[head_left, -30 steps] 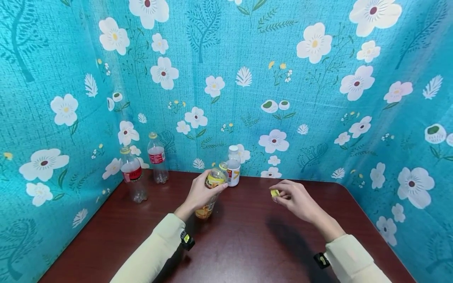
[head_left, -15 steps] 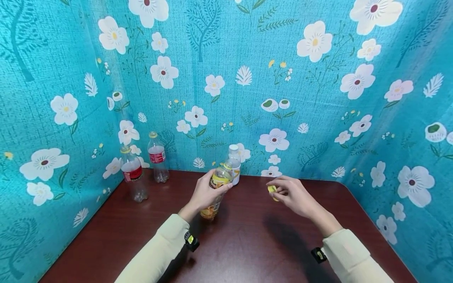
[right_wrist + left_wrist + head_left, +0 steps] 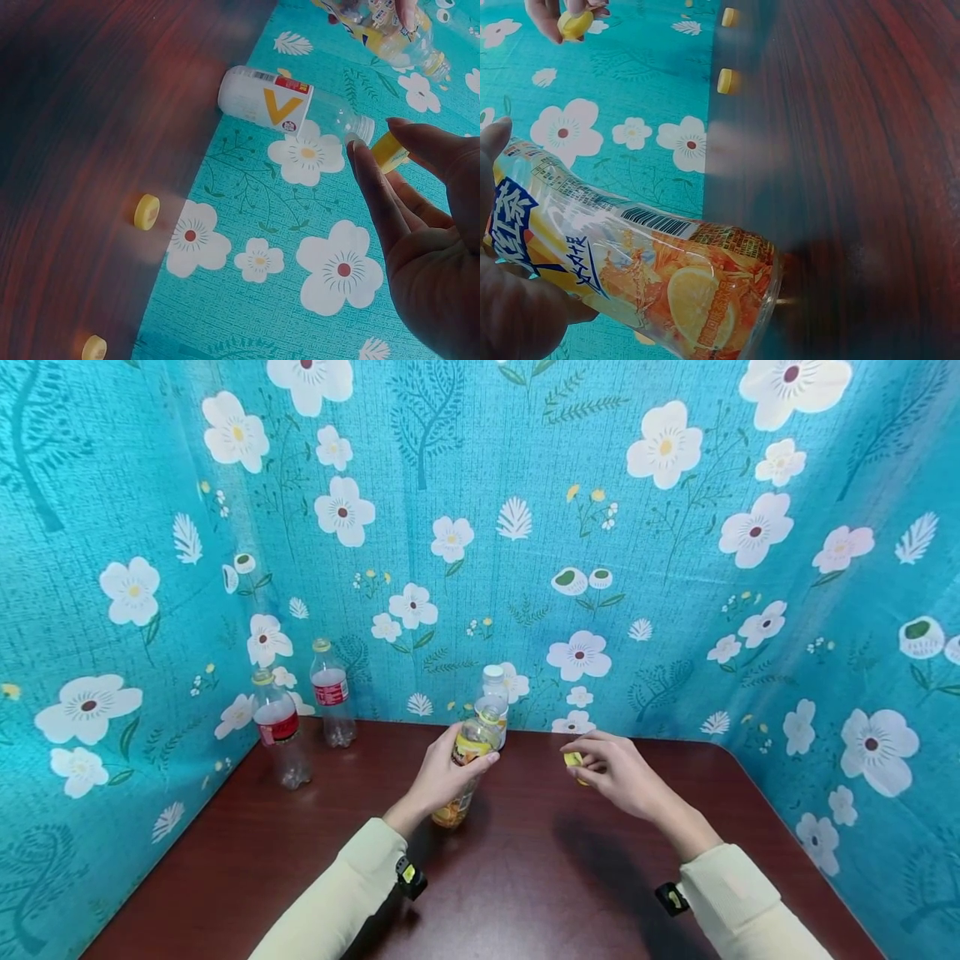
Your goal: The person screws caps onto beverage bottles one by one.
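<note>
Left hand [image 3: 438,778] gripping labelled bottle [image 3: 656,251], right hand [image 3: 621,778] pinching yellow cap [image 3: 388,154]

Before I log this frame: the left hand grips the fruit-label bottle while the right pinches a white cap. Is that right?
The cap is yellow, not white, as the right wrist view shows. The right hand does pinch it, and the left hand grips the bottle.

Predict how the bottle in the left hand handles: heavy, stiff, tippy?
The bottle is probably light: its clear shoulder shows no liquid, though the label hides the rest. Its thin-looking plastic may dent if squeezed. Tall and narrow, it would likely tip if stood upright and pushed near the top.
</note>
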Action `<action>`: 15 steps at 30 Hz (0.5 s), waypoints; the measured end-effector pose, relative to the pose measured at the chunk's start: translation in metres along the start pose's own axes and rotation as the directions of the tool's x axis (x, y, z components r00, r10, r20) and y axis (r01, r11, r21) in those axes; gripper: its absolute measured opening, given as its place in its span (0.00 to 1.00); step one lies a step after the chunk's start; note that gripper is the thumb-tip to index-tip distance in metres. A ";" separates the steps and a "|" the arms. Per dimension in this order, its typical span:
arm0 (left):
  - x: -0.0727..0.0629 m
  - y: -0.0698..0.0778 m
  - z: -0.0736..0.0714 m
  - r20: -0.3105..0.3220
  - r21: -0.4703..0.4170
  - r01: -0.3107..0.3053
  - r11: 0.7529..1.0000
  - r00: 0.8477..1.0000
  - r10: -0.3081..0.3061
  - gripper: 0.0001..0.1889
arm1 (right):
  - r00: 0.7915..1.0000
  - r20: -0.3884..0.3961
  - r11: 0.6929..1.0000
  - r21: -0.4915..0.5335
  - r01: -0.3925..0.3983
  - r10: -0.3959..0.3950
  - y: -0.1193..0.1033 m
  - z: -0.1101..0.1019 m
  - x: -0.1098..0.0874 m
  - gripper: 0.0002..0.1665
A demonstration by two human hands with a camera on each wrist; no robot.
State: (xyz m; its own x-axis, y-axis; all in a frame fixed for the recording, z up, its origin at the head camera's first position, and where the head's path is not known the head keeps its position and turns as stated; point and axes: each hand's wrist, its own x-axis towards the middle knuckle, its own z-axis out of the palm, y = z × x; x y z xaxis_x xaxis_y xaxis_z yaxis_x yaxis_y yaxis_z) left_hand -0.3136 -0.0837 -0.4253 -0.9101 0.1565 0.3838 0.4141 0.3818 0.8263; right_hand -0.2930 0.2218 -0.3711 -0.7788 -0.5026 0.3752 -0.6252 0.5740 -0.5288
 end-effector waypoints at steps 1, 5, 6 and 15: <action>0.000 -0.001 0.000 0.004 -0.005 0.001 1.000 1.000 -0.001 0.32 | 1.000 -0.001 1.000 -0.006 0.000 0.000 0.000 0.000 0.000 0.16; 0.002 -0.002 0.003 0.026 -0.031 0.004 1.000 1.000 -0.003 0.34 | 1.000 -0.009 0.999 -0.033 0.008 -0.008 0.000 -0.001 0.001 0.16; 0.002 -0.003 0.003 0.029 -0.035 0.003 0.999 1.000 -0.002 0.34 | 1.000 -0.012 0.999 -0.037 0.010 -0.011 -0.001 -0.001 0.001 0.16; 0.000 0.002 0.009 0.045 -0.051 0.028 0.998 0.999 -0.025 0.34 | 1.000 -0.016 0.999 -0.031 0.018 -0.018 -0.004 -0.003 0.002 0.15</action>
State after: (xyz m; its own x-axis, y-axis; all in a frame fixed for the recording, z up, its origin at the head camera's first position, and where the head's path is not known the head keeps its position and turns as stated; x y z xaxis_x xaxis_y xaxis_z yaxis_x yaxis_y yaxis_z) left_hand -0.3129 -0.0753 -0.4276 -0.9201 0.1878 0.3438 0.3892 0.3392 0.8564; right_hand -0.2927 0.2205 -0.3662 -0.7681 -0.5024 0.3971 -0.6401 0.5850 -0.4980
